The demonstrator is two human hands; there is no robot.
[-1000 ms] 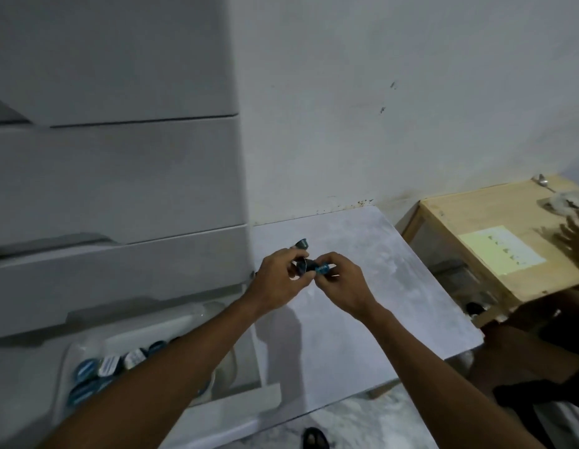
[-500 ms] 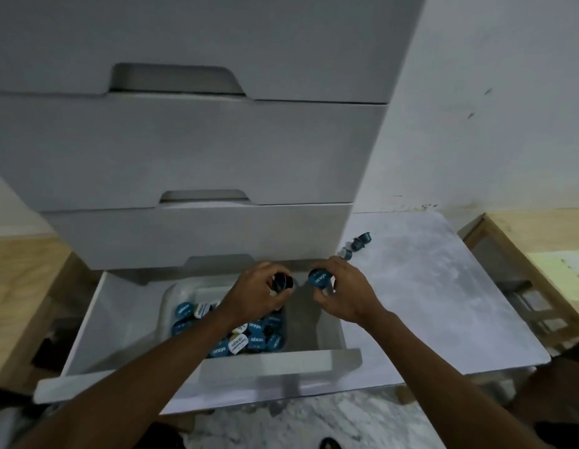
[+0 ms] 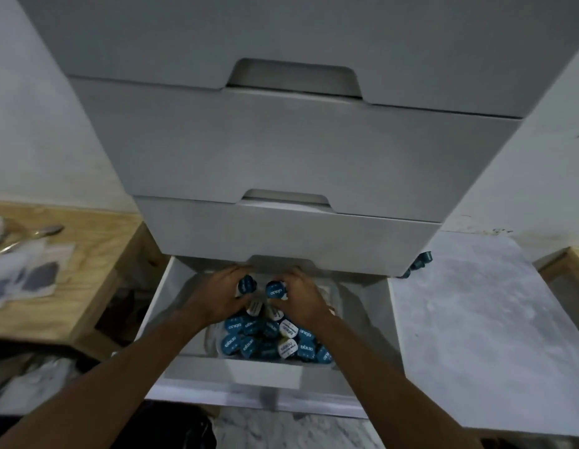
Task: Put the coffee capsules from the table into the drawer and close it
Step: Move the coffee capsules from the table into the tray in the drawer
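Now, left hand: the left hand (image 3: pixel 217 301) reaches over the open drawer, its fingers (image 3: pixel 231 273) clamped on a blue coffee capsule (image 3: pixel 246 284) held above the pile.
Right hand: the right hand (image 3: pixel 302 301) is just beside the left, fingers (image 3: pixel 294 275) closed around a second blue capsule (image 3: pixel 276 290) whose foil lid with white lettering faces the camera.
Drawer: the bottom drawer (image 3: pixel 262 372) of the white drawer unit (image 3: pixel 291 150) stands pulled out; the three drawers above it are shut.
Tray: a pale tray (image 3: pixel 213 338) sits inside the open drawer and holds the pile.
Pile of capsules: the pile of capsules (image 3: pixel 275 340), mostly blue-lidded with a few white-lidded ones, lies in a heap in the tray, directly beneath both hands.
Capsules outside: three dark teal capsules (image 3: pixel 418 264) rest on the grey marbled surface (image 3: pixel 482 319) to the right, close against the corner of the drawer unit.
Left side: a wooden surface (image 3: pixel 87 254) carries a metal spoon (image 3: pixel 39 233) and some flat sachets (image 3: pixel 26 273); their details are blurred.
Floor: a marbled floor (image 3: pixel 281 429) shows below the drawer front, between the forearms.
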